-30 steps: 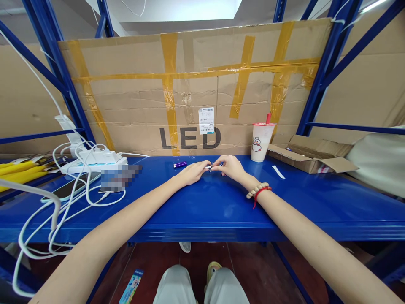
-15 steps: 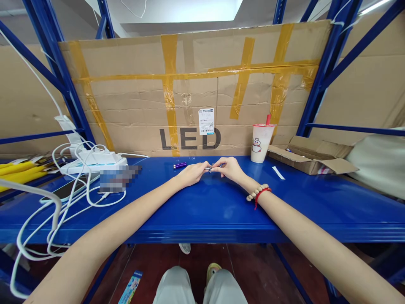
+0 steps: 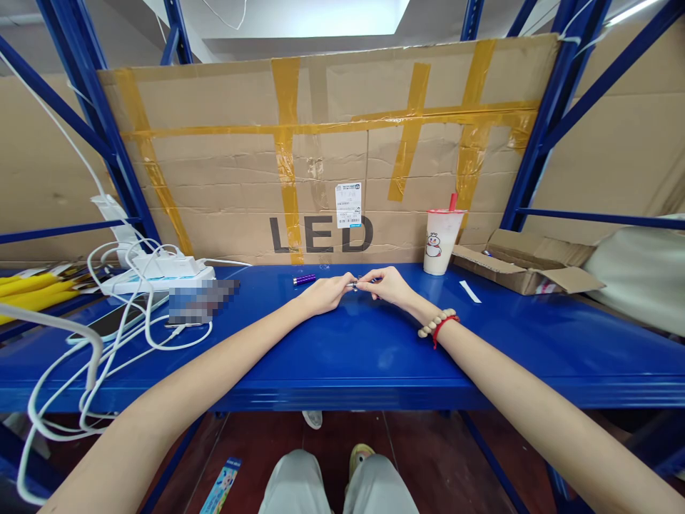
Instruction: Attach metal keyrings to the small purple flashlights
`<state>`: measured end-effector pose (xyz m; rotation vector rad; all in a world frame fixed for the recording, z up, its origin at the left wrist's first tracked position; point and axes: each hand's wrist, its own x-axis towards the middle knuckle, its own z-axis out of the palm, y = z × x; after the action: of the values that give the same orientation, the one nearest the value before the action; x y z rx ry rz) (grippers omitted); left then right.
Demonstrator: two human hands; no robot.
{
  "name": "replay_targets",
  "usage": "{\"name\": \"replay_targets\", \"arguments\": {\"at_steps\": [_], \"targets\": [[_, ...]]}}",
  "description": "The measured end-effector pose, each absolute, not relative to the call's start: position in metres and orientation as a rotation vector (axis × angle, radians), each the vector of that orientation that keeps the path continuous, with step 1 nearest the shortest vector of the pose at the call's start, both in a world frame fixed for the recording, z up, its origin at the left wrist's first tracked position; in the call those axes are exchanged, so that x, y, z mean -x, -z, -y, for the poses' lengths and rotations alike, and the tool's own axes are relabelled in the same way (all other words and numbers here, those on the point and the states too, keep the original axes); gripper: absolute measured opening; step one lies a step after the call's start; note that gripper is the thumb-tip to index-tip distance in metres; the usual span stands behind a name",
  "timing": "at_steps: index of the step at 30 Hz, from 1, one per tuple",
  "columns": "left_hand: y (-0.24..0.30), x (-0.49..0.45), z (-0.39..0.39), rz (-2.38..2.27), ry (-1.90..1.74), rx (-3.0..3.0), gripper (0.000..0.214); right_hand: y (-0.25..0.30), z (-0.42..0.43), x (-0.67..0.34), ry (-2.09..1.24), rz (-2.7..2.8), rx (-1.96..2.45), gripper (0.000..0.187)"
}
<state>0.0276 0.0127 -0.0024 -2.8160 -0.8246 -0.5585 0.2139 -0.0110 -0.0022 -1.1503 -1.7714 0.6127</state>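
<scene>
Over the back middle of the blue shelf (image 3: pixel 332 357), my left hand (image 3: pixel 329 293) and my right hand (image 3: pixel 389 285) meet fingertip to fingertip. Between them is a small, thin, shiny metal piece (image 3: pixel 353 285), pinched from both sides; its exact kind is too small to make out. My fingers cover most of it. Just left of my left hand lies a short purple tube with silvery ends (image 3: pixel 305 280), which looks like part of a pen. A beaded bracelet and a red string are on my right wrist.
A lidded drink cup with a red straw (image 3: pixel 443 243) stands at the back right, near a white strip (image 3: pixel 470 291) and an open cardboard box (image 3: pixel 527 264). At left are a power strip (image 3: pixel 165 275), tangled white cables and a phone (image 3: pixel 115 321). Cardboard (image 3: pixel 235 178) backs the shelf.
Hardly anything differs. The fingers of my right hand have shifted slightly at the metal piece, and my right wrist has turned a little. My left hand keeps its place.
</scene>
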Motion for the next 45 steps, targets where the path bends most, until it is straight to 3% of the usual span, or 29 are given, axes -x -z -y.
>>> {"name": "replay_targets", "arguments": {"at_steps": [10, 16, 26, 32, 38, 45], "targets": [[0.003, -0.028, -0.014, 0.840, 0.572, 2.775, 0.020, 0.005, 0.009, -0.214, -0.616, 1.785, 1.190, 0.040], [0.001, -0.030, -0.011, 0.899, 0.386, 2.715, 0.024, 0.003, 0.013, -0.203, -0.549, 1.863, 1.214, 0.038], [0.005, -0.033, -0.019, 0.822, 0.616, 2.780, 0.016, 0.003, 0.008, -0.204, -0.520, 1.770, 1.157, 0.041], [0.007, -0.033, -0.025, 0.731, 0.612, 2.752, 0.023, 0.005, 0.006, -0.206, -0.589, 1.730, 1.096, 0.043], [0.003, -0.029, -0.018, 0.928, 0.522, 2.782, 0.029, 0.004, 0.009, -0.209, -0.660, 1.740, 1.123, 0.043], [0.005, -0.032, -0.019, 0.855, 0.619, 2.814, 0.022, 0.004, 0.007, -0.210, -0.672, 1.695, 1.145, 0.044]]}}
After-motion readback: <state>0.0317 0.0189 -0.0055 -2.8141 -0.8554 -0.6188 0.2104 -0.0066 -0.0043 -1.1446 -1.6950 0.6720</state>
